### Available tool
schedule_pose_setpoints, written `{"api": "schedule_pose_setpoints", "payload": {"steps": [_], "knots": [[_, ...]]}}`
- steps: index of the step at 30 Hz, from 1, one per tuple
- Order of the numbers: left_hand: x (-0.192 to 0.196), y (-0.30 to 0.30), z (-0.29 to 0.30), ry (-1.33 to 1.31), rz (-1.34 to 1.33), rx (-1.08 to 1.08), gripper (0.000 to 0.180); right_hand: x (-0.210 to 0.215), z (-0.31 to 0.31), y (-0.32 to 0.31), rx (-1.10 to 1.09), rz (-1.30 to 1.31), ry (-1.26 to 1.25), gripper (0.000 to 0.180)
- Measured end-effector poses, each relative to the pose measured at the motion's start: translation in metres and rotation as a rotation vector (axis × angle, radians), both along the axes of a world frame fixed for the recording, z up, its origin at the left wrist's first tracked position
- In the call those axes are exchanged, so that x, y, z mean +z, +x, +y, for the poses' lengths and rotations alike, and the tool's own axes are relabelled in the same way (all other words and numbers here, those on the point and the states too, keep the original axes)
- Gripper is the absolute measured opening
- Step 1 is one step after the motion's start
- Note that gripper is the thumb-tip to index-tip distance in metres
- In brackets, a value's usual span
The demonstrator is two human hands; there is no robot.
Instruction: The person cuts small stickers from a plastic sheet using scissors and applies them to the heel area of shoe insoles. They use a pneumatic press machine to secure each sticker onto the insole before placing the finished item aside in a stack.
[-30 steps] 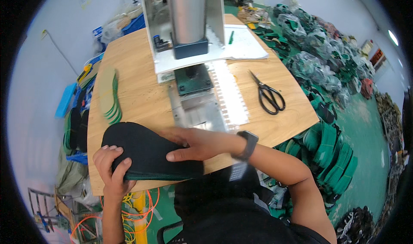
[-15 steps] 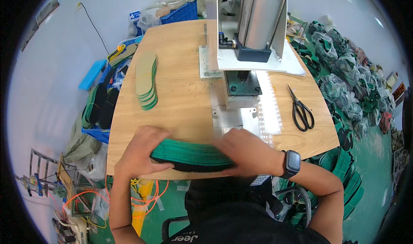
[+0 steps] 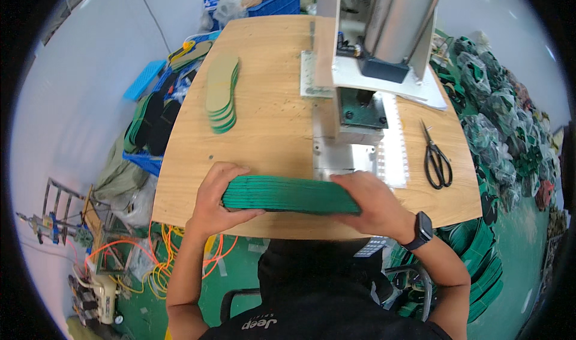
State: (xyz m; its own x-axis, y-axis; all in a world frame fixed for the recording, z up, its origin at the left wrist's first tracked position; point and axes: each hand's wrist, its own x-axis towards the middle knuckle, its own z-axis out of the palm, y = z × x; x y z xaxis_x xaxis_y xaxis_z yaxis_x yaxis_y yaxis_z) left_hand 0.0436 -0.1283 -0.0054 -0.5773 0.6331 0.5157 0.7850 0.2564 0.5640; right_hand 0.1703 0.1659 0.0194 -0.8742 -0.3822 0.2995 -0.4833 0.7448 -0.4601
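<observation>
A thick stack of green shoe insoles (image 3: 288, 195) lies on its side at the near edge of the wooden table (image 3: 270, 100). My left hand (image 3: 217, 201) grips its left end, thumb under and fingers over. My right hand (image 3: 373, 203), with a dark watch on the wrist, presses on its right end. Just beyond the stack stands a metal press machine (image 3: 366, 94) with a grey cylinder.
A second, smaller pile of green insoles (image 3: 222, 93) lies on the table's far left. Black scissors (image 3: 436, 158) rest on the right side. Bagged green insoles are heaped on the floor at right; bins, cables and orange cords lie at left.
The stack has been turned from lying flat with its dark face up to standing on edge, showing the green layers. Both hands have stayed on its ends while my view shifted left.
</observation>
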Motion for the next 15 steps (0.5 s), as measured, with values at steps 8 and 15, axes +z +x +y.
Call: {"api": "schedule_pose_setpoints", "payload": {"steps": [8, 15], "knots": [[0.007, 0.016, 0.001, -0.15, -0.115, -0.098, 0.077, -0.008, -0.001, 0.015, -0.13, 0.022, -0.145, 0.084], [-0.004, 0.014, 0.001, -0.124, -0.104, -0.038, 0.074, -0.029, 0.03, 0.014, -0.109, -0.118, -0.254, 0.069]]}}
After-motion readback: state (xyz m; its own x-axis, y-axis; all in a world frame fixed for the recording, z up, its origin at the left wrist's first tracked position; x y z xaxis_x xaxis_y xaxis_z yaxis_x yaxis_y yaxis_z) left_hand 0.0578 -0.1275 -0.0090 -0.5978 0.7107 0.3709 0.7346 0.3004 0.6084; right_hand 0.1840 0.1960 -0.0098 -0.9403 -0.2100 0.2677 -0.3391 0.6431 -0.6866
